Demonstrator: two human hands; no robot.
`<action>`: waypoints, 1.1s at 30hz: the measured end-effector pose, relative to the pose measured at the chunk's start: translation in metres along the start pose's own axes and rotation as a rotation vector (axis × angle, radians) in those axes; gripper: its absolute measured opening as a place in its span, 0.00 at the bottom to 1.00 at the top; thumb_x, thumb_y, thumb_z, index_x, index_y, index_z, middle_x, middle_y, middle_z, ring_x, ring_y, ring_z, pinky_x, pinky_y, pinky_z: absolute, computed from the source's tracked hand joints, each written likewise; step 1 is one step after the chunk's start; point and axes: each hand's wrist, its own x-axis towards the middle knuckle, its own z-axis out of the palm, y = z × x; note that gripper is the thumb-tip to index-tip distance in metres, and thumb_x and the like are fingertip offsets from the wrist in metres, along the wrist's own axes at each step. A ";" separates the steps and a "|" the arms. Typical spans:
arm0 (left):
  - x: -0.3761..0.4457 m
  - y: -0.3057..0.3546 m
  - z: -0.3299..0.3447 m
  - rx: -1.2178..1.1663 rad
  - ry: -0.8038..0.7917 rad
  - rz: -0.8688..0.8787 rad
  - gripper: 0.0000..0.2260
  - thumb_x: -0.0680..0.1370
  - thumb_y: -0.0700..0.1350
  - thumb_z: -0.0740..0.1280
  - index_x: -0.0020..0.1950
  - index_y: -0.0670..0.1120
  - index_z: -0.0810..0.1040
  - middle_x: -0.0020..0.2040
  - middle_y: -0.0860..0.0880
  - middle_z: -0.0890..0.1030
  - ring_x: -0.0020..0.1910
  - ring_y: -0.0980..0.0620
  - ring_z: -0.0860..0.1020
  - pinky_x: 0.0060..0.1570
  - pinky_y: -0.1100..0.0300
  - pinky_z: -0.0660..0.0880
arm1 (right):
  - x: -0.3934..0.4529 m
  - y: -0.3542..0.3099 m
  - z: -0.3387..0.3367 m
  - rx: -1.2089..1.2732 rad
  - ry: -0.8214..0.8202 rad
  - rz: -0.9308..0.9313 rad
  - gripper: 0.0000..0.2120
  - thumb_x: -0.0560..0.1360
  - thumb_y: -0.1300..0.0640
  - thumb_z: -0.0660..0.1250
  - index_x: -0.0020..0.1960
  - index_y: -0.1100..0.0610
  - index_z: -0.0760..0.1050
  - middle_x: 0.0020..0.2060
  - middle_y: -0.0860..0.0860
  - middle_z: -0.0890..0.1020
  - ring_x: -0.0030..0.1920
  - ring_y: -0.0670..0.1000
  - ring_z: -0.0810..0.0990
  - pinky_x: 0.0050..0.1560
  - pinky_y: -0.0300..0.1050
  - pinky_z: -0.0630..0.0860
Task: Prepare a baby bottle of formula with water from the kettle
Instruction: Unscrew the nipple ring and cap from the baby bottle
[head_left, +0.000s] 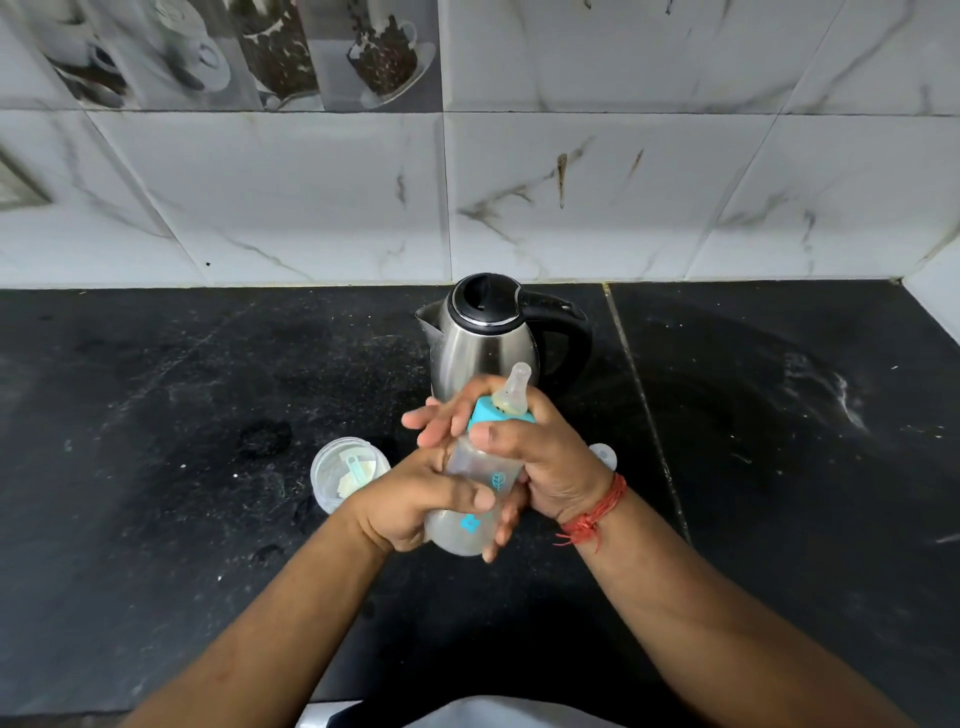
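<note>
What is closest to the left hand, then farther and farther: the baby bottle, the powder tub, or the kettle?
1. Baby bottle: gripped by the left hand, so nearest.
2. Powder tub: on the counter, just left of that hand.
3. Kettle: farthest, standing behind both hands near the wall.

Black speckled stone countertop, dusty with pale smears and a seam line running front to back on the right. Backsplash of white marble-look tiles with grey veining and a few brown streaks. Top-left tile carries a print of coffee cups and beans. Lighting even.
</note>
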 end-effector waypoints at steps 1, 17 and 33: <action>0.002 0.000 0.002 0.011 0.038 0.001 0.11 0.72 0.44 0.73 0.48 0.38 0.79 0.38 0.40 0.81 0.34 0.43 0.80 0.38 0.54 0.79 | 0.001 -0.001 -0.004 -0.003 0.006 0.031 0.09 0.71 0.60 0.67 0.49 0.62 0.76 0.51 0.59 0.86 0.64 0.62 0.80 0.67 0.57 0.75; 0.004 0.006 0.011 0.084 0.261 0.030 0.06 0.71 0.41 0.71 0.47 0.41 0.81 0.38 0.42 0.80 0.35 0.46 0.80 0.35 0.54 0.78 | -0.002 0.002 -0.001 -0.023 0.217 0.096 0.13 0.71 0.51 0.74 0.50 0.58 0.80 0.58 0.61 0.84 0.55 0.64 0.82 0.51 0.58 0.80; -0.001 -0.005 -0.001 0.295 0.501 0.041 0.21 0.68 0.49 0.77 0.58 0.45 0.77 0.43 0.44 0.82 0.41 0.47 0.81 0.46 0.46 0.79 | -0.009 0.003 -0.028 -0.047 0.316 0.057 0.33 0.68 0.60 0.73 0.71 0.63 0.67 0.57 0.55 0.82 0.58 0.51 0.80 0.58 0.45 0.79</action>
